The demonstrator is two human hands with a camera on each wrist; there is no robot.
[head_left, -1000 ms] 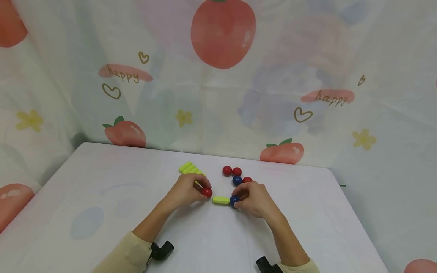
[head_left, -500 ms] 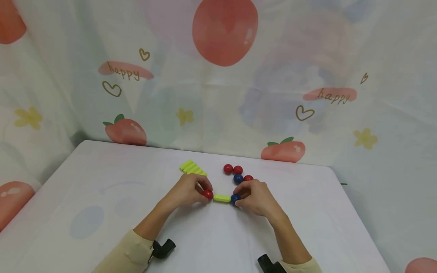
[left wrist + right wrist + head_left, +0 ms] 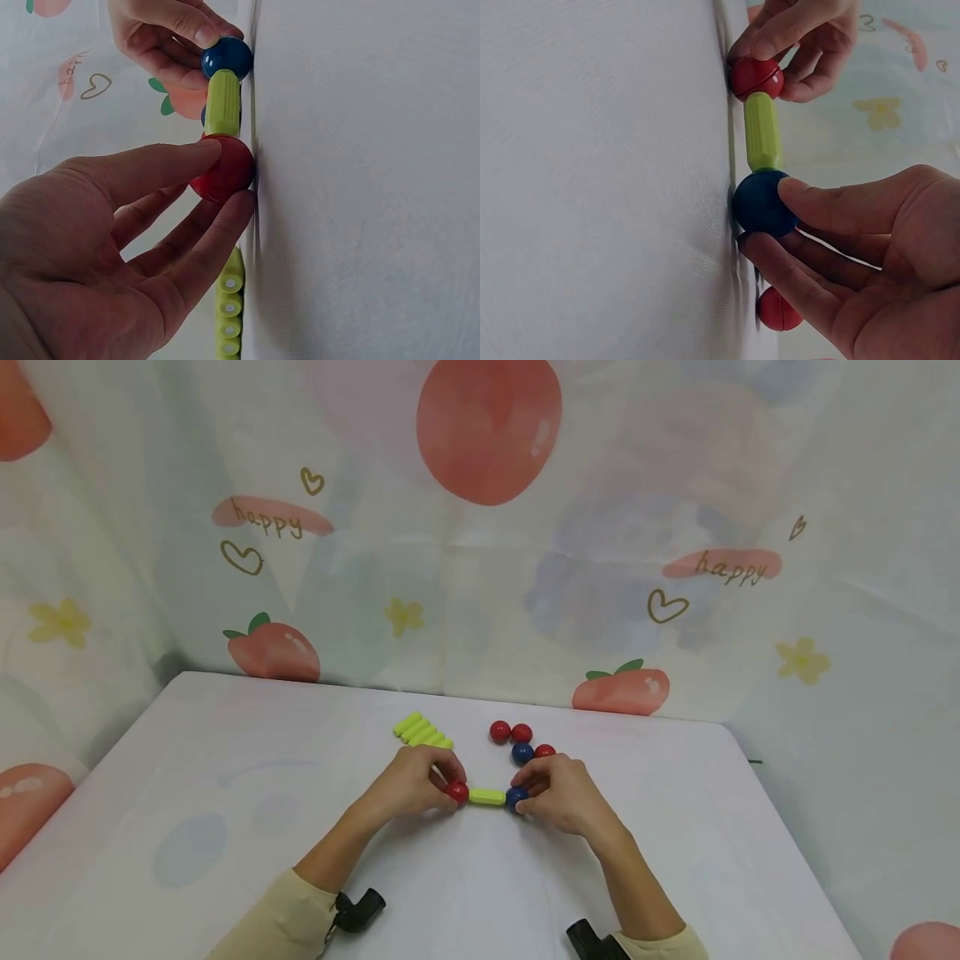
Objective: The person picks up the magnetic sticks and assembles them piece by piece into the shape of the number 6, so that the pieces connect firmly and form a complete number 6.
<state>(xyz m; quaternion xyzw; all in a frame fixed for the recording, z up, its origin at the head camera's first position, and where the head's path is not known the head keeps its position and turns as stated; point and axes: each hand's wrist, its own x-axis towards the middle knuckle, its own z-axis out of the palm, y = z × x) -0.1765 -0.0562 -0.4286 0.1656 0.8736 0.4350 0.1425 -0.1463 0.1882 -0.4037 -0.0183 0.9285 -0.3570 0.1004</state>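
My left hand (image 3: 416, 783) pinches a glossy red ball (image 3: 457, 792) between thumb and fingers. A short yellow-green ribbed rod (image 3: 487, 797) runs from that ball to a dark blue ball (image 3: 514, 798). Thumb and fingers of my right hand (image 3: 558, 795) pinch the blue ball at the rod's other end. In the left wrist view the red ball (image 3: 225, 169) meets the near end of the rod (image 3: 223, 103). The right wrist view shows the blue ball (image 3: 765, 204) against the rod (image 3: 762, 133), all three pieces in one line low at the white tabletop.
Several more yellow-green rods (image 3: 423, 732) lie side by side behind my left hand. Beyond my right hand sit loose red balls (image 3: 500, 732) and another blue ball (image 3: 522, 753). The white table (image 3: 247, 793) ends at a printed cloth backdrop (image 3: 480, 585).
The red ball in my left hand has come down and right, from just off the rod's left end to meeting it. My right hand keeps its pinch on the blue ball.
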